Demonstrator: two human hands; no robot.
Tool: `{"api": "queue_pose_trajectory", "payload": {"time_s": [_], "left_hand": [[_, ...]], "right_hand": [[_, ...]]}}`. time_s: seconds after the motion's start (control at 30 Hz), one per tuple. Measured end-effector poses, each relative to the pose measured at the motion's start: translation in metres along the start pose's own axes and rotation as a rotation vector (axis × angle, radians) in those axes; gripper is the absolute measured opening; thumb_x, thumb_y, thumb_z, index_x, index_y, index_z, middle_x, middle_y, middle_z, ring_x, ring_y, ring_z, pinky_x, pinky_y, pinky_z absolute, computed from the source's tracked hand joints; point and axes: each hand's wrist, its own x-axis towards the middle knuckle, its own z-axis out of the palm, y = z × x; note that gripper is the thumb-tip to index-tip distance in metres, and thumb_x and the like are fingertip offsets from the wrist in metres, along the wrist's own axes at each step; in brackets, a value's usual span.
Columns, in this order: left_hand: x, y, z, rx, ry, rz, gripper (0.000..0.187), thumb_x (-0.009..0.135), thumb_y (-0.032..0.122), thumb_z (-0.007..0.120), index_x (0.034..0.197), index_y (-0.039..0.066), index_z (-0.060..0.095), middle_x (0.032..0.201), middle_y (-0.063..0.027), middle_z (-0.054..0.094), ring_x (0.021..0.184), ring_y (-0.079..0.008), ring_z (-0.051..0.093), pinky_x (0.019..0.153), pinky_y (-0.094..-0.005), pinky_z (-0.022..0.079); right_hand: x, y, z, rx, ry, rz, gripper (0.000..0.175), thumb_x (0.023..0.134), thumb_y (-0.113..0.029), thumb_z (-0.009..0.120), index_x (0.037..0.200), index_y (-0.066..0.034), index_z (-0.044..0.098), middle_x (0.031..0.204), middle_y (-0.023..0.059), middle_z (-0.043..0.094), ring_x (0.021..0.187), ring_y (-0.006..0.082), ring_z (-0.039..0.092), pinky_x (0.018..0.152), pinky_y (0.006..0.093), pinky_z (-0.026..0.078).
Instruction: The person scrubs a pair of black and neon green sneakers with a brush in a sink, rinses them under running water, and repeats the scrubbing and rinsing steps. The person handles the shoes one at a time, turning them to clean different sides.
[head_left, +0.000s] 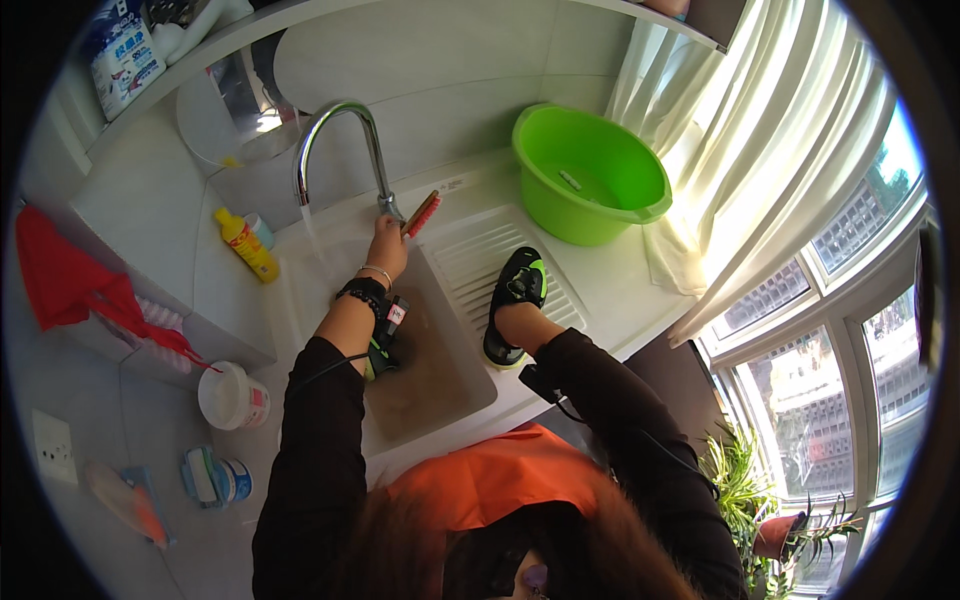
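My left hand (388, 246) grips a scrub brush (421, 214) with red bristles, at the base of the chrome faucet (337, 109). Whether its fingers also touch the faucet is hidden. Water runs from the spout into the sink basin (442, 390), which holds murky water. On the ribbed washboard (472, 289), a black and green shoe (517, 274) stands with my right hand (517, 319) pushed into its opening; the fingers are hidden inside. A second black and green shoe (381, 361) lies in the basin, partly covered by my left forearm.
A green plastic tub (540, 187) stands on the counter at the back right, beside a white curtain (720, 165). Left of the basin are a yellow bottle (247, 246) and a white bucket (232, 397). A shelf (315, 22) spans above.
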Motion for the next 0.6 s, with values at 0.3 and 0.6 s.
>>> {"api": "queue_pose_trajectory", "payload": {"time_s": [0.3, 0.6], "left_hand": [[-0.118, 0.008, -0.050, -0.403, 0.126, -0.637, 0.031, 0.092, 0.028, 0.056, 0.091, -0.002, 0.056, 0.071, -0.0159, 0.060, 0.067, -0.0324, 0.061, 0.062, -0.0417, 0.047], [-0.125, 0.005, -0.109, -1.265, 0.064, -0.857, 0.032, 0.088, 0.033, 0.069, 0.097, 0.006, 0.056, 0.077, -0.0019, 0.058, 0.057, -0.0118, 0.052, 0.052, -0.0299, 0.046]], "right_hand": [[0.008, -0.007, -0.015, -0.175, -0.077, -0.157, 0.019, 0.074, -0.013, 0.063, 0.089, -0.0042, 0.073, 0.086, 0.0150, 0.069, 0.081, 0.0334, 0.067, 0.072, 0.0397, 0.054], [0.104, -0.097, -0.086, 0.233, 0.527, -0.622, 0.018, 0.080, -0.010, 0.055, 0.092, -0.0015, 0.066, 0.085, 0.0202, 0.064, 0.082, 0.0365, 0.065, 0.075, 0.0436, 0.053]]}}
